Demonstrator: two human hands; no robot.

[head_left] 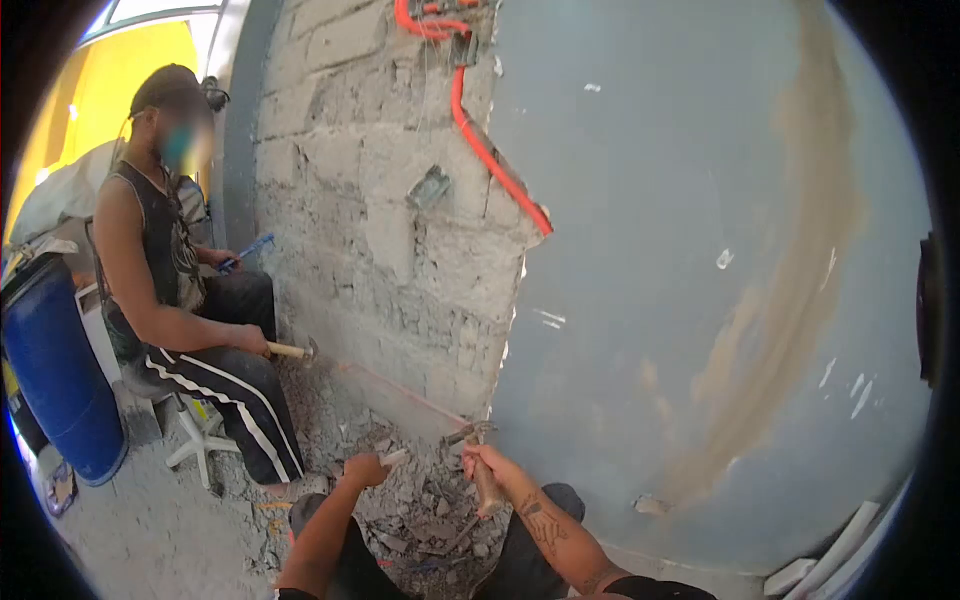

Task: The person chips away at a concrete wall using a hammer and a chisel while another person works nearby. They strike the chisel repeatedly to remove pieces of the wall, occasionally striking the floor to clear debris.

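The rubble heap (420, 520) spreads over the floor between the person's knees and along the foot of the stripped block wall (370, 250). Above the heap, on its right side, the right hand (482, 463) has its fingers wrapped around the handle of a claw hammer (487, 490); the metal head is just above the fist, toward the wall, and the wooden handle slants down over the rubble. Above the heap's left part, the left hand (366, 469) is closed with the fingers curled around a pale piece (397, 459) that sticks out toward the hammer; what it is cannot be told. The two hands are apart. Higher up from the heap, a metal box (430, 187) sits in the bare blocks, and an orange conduit (485, 155) runs down to the edge of the grey painted wall (640, 250), which rises to the right of the heap. Left of the heap, a co-worker (160, 230) in striped trousers sits on a wheeled stool (200, 445), grasping a second hammer (290, 350) in one hand and a blue tool (246, 253) in the other. Farther left of the heap, behind the stool, leans a blue barrel (65, 370).
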